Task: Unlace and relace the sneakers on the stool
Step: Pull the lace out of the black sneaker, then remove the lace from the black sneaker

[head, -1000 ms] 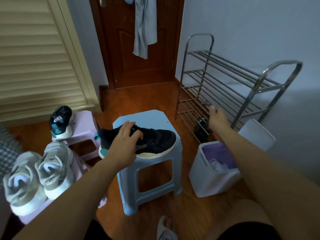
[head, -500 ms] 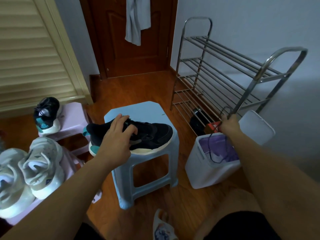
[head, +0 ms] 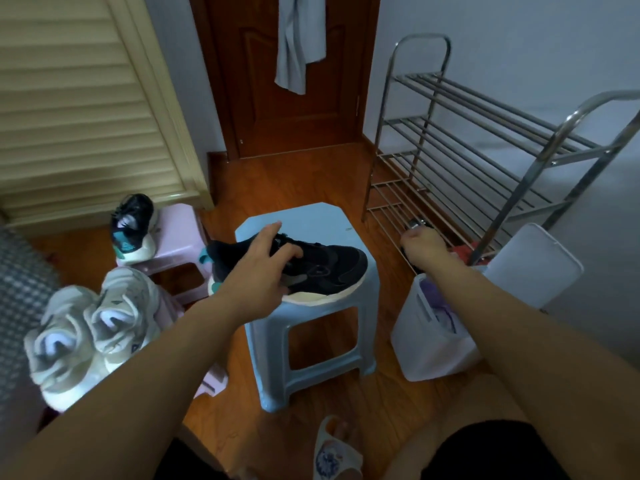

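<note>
A black sneaker (head: 332,268) with a white sole and teal heel lies on its side across the light blue stool (head: 311,220). My left hand (head: 256,271) grips its upper from above, fingers curled over the lacing area. My right hand (head: 424,245) is balled in a fist to the right of the stool, by the bottom shelf of the shoe rack. A black lace hung from it a moment ago; now the fist hides it. The matching black sneaker (head: 133,226) stands on a pink stool (head: 176,230) at the left.
A pair of white sneakers (head: 86,323) sits at the near left. A metal shoe rack (head: 467,133) stands along the right wall, with a white bin (head: 433,351) and its raised lid (head: 533,268) in front. My slippered foot (head: 332,452) is below the stool.
My right hand reached to the rack's bottom shelf, came back holding a black lace, and has moved left toward the stool. My left hand stayed on the sneaker.
</note>
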Demonstrator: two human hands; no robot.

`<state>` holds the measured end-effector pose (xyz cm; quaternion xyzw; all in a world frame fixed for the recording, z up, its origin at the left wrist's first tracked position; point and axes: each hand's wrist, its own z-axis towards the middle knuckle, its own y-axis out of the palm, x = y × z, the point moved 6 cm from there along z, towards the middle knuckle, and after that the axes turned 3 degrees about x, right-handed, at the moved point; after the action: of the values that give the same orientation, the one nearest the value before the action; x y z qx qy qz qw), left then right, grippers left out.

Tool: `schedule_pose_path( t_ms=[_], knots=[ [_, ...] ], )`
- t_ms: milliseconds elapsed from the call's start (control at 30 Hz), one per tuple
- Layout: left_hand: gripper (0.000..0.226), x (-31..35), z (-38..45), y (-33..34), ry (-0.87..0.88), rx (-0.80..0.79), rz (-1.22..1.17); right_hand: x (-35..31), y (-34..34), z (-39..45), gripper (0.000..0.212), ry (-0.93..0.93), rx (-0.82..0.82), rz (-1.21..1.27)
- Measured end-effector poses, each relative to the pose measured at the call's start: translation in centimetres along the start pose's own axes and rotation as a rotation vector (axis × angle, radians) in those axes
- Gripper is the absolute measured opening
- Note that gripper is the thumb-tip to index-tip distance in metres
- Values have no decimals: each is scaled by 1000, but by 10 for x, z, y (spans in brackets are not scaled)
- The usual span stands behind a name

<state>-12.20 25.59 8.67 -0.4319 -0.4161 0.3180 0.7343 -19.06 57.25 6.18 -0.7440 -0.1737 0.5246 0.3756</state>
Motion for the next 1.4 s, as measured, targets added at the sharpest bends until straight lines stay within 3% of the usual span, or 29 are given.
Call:
schedule_pose_path(
  t_ms=[67, 133, 200, 267, 400, 500, 600, 667, 733, 800, 867, 1000, 1067, 1167, 1233, 1300, 1400],
  knots=[
    [77, -13, -2, -25, -43, 29, 7, -60, 11, -30, 30, -294, 47, 48],
    [87, -44, -10, -48, -207, 68, 3, -100, 36, -66, 43, -602, -89, -33],
    [84, -73, -30, -54, -343, -37, -58, -111, 70, -98, 70, -795, -289, -236],
    [71, -81, -47, -54, -336, -129, -80, -113, 99, -110, 87, -914, -307, -477],
    [52, -67, -58, -60, -299, -122, 23, -126, 105, -97, 75, -868, -12, -553],
    [36, -53, -67, -61, -258, -113, 99, -142, 111, -99, 61, -822, 50, -498],
    [28, -64, -75, -79, -380, 104, 18, -179, 123, -113, 57, -832, -23, -217],
    [23, -86, -73, -98, -445, 212, 0, -222, 134, -131, 66, -887, -219, 24],
    [21, -117, -69, -118, -507, 249, 24, -259, 169, -150, 87, -894, -508, 45],
    [23, -145, -60, -133, -542, 284, 34, -282, 210, -159, 105, -894, -629, -30],
    [26, -172, -44, -137, -555, 294, 17, -301, 251, -150, 104, -869, -576, -20],
    [37, -240, -17, -113, -540, 220, -81, -330, 319, -101, 65, -741, -425, 29],
    [52, -299, -13, -97, -673, 194, -148, -335, 351, -63, 60, -674, -398, 16],
    [66, -405, -18, -74, -1027, 85, 26, -335, 388, -12, 68, -608, -416, -35],
    [72, -456, -16, -49, -1106, -35, 40, -337, 407, 13, 71, -637, -418, -86],
    [65, -484, -8, -28, -1107, -45, -17, -339, 423, 30, 71, -656, -415, -127],
    [35, -504, 5, -22, -1072, 142, -56, -345, 448, 49, 69, -659, -389, -134]
  ],
)
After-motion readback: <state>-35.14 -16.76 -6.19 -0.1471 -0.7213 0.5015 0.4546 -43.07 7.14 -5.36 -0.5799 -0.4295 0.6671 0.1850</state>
